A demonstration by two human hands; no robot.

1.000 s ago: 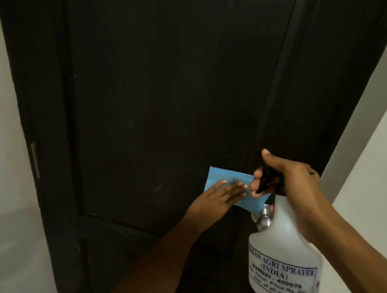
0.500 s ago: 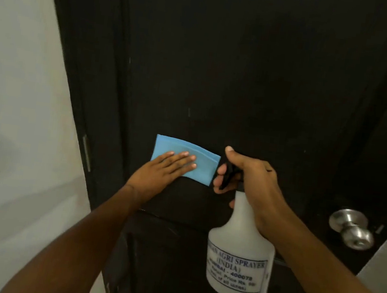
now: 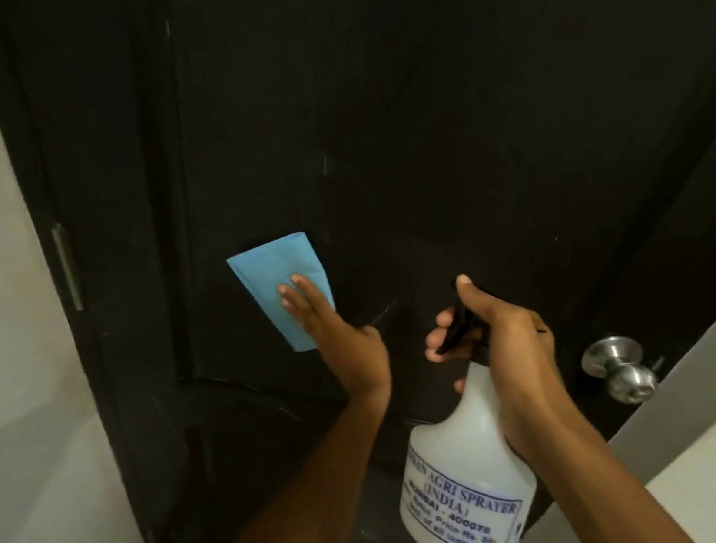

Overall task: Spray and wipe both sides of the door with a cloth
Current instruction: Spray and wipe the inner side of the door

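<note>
My left hand (image 3: 338, 337) lies flat with straight fingers, pressing the folded blue cloth (image 3: 267, 273) against the dark door (image 3: 409, 141), left of the panel's middle. My right hand (image 3: 513, 355) grips the neck of the white spray bottle (image 3: 469, 482), fingers curled round its black trigger (image 3: 457, 330), nozzle facing the door. The bottle hangs upright, just right of the cloth. A steel door knob (image 3: 621, 367) sits further right, near the door's edge.

spray bottle (image 3: 467, 481) label (image 3: 459, 508) "AGRI SPRAYER (INDIA)", "400078"
</note>
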